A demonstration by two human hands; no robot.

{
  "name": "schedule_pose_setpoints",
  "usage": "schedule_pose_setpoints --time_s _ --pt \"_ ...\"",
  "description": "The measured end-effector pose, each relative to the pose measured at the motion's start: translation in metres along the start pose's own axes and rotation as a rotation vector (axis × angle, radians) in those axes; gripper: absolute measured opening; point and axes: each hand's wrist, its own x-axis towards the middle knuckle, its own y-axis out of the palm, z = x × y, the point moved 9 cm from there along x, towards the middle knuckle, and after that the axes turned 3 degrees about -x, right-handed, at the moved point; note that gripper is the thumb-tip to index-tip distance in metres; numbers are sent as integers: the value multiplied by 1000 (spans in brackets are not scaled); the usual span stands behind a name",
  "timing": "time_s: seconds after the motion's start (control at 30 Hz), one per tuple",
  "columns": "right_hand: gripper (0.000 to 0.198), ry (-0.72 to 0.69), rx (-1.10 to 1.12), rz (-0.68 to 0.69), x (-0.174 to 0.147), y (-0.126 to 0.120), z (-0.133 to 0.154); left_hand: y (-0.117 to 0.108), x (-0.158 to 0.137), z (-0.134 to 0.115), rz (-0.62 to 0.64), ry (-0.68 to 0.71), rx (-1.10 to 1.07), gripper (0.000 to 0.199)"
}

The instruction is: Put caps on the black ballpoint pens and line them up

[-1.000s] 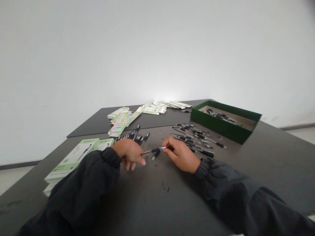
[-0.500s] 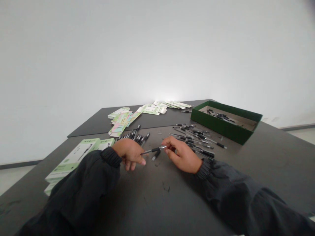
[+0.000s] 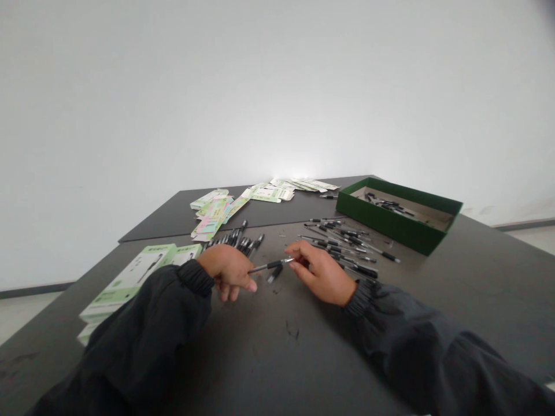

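Note:
A gel pen point(image 3: 274, 264) with a black grip and a silvery tip is held nearly level, tip pointing right. Its rear end runs into my left hand point(image 3: 228, 270), closed around it with the thumb pointing forward. My right hand point(image 3: 321, 271) is closed in a pinch at the tip, though the fingertips are partly hidden. On the table just below the pen lies a black pen cap point(image 3: 274, 274). Behind my left hand are several capped black pens point(image 3: 255, 245) in a row. Loose pens point(image 3: 347, 240) without caps are heaped beyond my right hand.
Green-and-white pen boxes point(image 3: 130, 277) are stacked at the left, beside my left sleeve. Flattened cartons point(image 3: 212, 216) spread along the back of the dark table point(image 3: 277, 358). A green open box point(image 3: 390, 222) at the back right holds several pens.

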Motion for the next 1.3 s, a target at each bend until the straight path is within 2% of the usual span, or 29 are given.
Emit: schedule_pose_setpoints --time_s 0.17,0.3,0.5,0.67,0.77,0.97,1.13,1.3 --pt "7 -2 -53 9 2 0 2 0 -1 -3 -21 11 2 45" --pt "18 -24 -52 42 2 0 5 1 -2 -3 -22 7 -1 44" --pt "18 21 11 19 -1 0 -1 0 -2 -4 -17 -1 12 49" --pt "6 -14 -49 15 1 0 3 1 -4 -5 -5 -16 7 52" --pt "17 -36 -53 39 2 0 6 1 -5 -6 -8 -20 19 51" --pt "24 2 -4 31 -1 0 -1 1 -2 -5 -19 -2 15 52" --pt "9 -46 -33 26 0 1 5 1 -1 -5 -20 6 10 50" --pt "18 -74 -52 29 2 -1 10 2 -4 -7 -19 -12 15 48"
